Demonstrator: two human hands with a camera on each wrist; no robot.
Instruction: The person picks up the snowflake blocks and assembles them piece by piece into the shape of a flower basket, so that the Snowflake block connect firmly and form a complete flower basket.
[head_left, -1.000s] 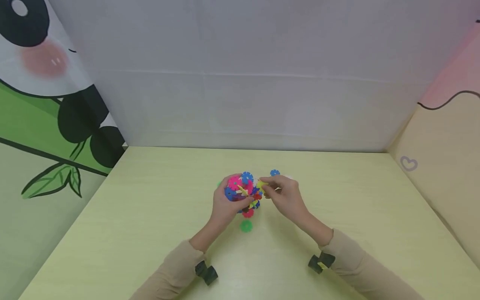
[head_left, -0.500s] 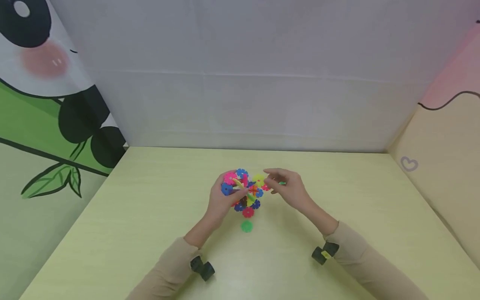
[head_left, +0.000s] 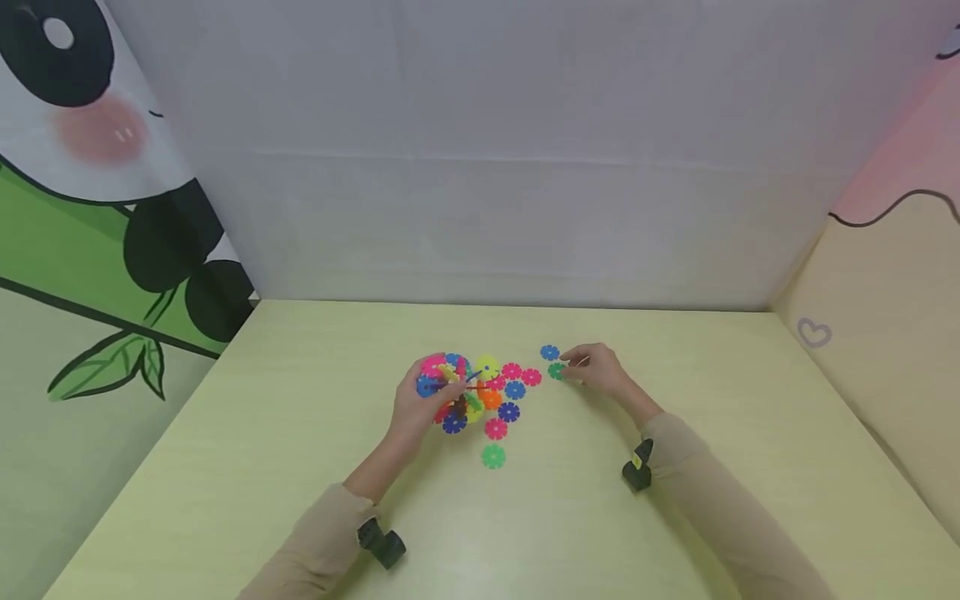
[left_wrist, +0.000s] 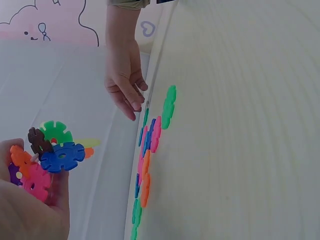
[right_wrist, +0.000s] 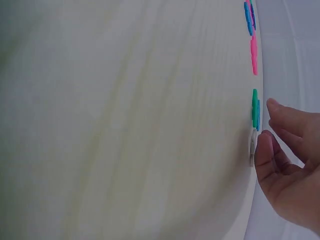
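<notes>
My left hand (head_left: 411, 408) grips a cluster of interlocked plastic snowflake discs, raised off the table. In the left wrist view the cluster shows a blue disc (left_wrist: 62, 157), a green disc (left_wrist: 55, 132) and a brown disc (left_wrist: 38, 141); my palm hides part of it. A yellow disc (head_left: 487, 367) sticks out on the cluster's right side. My right hand (head_left: 600, 371) hovers with loosely bent fingers beside a green disc (head_left: 556, 372) and a blue disc (head_left: 550, 352). In the right wrist view, a gap separates its thumb and fingers, close to a white disc (right_wrist: 252, 149).
Loose discs lie between and in front of the hands: pink discs (head_left: 531, 377), a dark blue disc (head_left: 508, 412), a red-pink disc (head_left: 496, 429) and a light green disc (head_left: 492, 457). A grey-white backdrop (head_left: 480, 225) rises behind the table (head_left: 675, 375).
My right hand has released the yellow disc, which stays on the cluster, and moved right to the loose discs. My left hand has shifted left with the cluster, uncovering several discs.
</notes>
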